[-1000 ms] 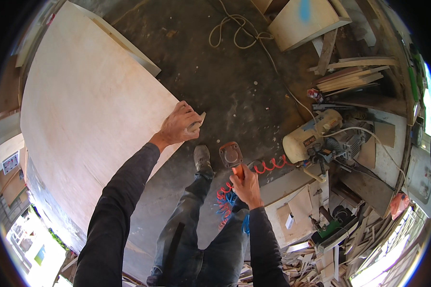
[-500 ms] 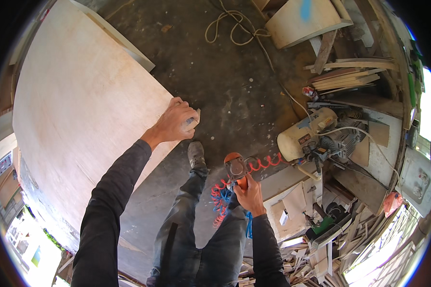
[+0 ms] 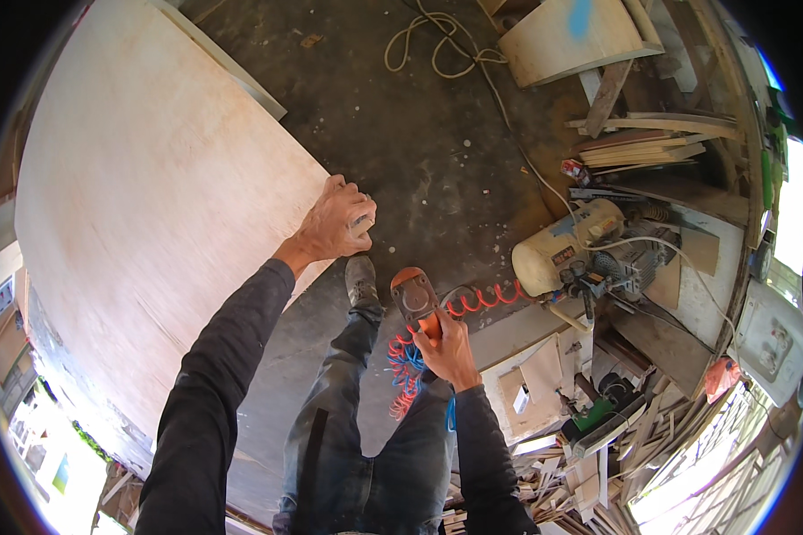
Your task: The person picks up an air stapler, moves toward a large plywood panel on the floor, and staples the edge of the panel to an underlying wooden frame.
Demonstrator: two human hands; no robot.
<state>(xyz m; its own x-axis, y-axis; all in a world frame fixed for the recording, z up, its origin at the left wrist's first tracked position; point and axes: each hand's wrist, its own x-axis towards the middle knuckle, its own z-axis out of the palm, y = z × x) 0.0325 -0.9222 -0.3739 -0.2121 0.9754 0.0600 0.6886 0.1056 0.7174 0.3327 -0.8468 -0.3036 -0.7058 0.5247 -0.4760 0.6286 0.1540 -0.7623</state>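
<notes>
Both hands are busy. Left hand [image 3: 335, 225] is curled over the near corner of the big plywood sheet [image 3: 152, 205], fingers wrapped down around the edge and clamped on it, with a small pale scrap of something pinched under my fingertips — I can't tell what it is. The sheet is pale, large, and tilted, stretching away to my left and up past the top of view; a thin strip of board [image 3: 227, 62] shows along its far edge.

Right hand [image 3: 446, 348] is closed tight around the orange handle of a pneumatic tool [image 3: 415, 299], its rounded dark head pointing up and away from me, held well apart from the sheet. A red coiled air hose [image 3: 482, 299] trails from the tool toward my right, and a blue coil [image 3: 410, 361] bunches just beside my wrist.

Below the tool I see my own leg in dark trousers and my shoe [image 3: 360, 281] planted on the stained concrete floor [image 3: 419, 152], near the sheet's corner.

Off to my right sits a cream-coloured air compressor [image 3: 567, 250] with its motor beside it. A light rope [image 3: 433, 45] lies looped on the floor at the top, and offcuts of wood [image 3: 580, 481] are heaped at the lower right.
</notes>
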